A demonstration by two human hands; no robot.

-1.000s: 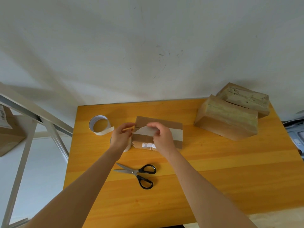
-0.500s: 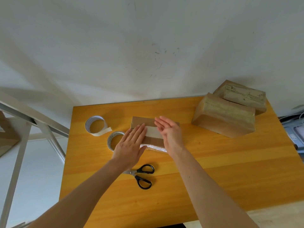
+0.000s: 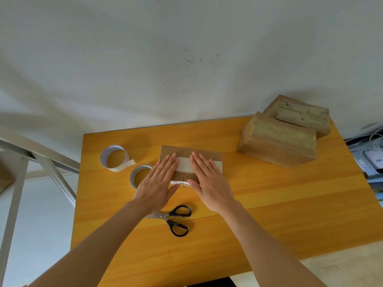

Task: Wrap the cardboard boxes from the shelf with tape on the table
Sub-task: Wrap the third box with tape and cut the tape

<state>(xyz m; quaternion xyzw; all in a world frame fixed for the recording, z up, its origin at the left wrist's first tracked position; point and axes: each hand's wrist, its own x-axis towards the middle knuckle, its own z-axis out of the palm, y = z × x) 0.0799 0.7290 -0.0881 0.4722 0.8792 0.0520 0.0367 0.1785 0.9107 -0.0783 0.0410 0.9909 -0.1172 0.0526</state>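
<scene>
Against a pale, scuffed wall (image 3: 186,59) stood an orange wooden table (image 3: 269,204), and near the middle of its far half lay a small cardboard box (image 3: 190,151), flat on the wood with its long side across the view. A strip of tape (image 3: 184,164), off-white, ran lengthwise along the top of the box. Both hands lay palm down on it. The left hand (image 3: 157,183) covered the left end of the box, fingers straight and close together, their tips on the strip. The right hand (image 3: 209,183) lay just beside it on the right part of the top, fingers likewise straight and flat, gripping nothing. A short stretch of the strip showed between the two hands. A white label (image 3: 180,182) peeked out at the near edge of the box, between the thumbs.

Just left of the box a roll of tape (image 3: 131,179) lay flat, partly under the left hand. A second roll (image 3: 103,160) sat farther left, with a loose end trailing toward the first. Black-handled scissors (image 3: 165,218) lay closed on the table near the left wrist, blades hidden beneath the forearm. At the far right corner stood two larger boxes, the nearer one (image 3: 277,141) and the one behind it (image 3: 302,114), touching, both already covered in tape. A white metal frame (image 3: 41,154) stood left of the table.
</scene>
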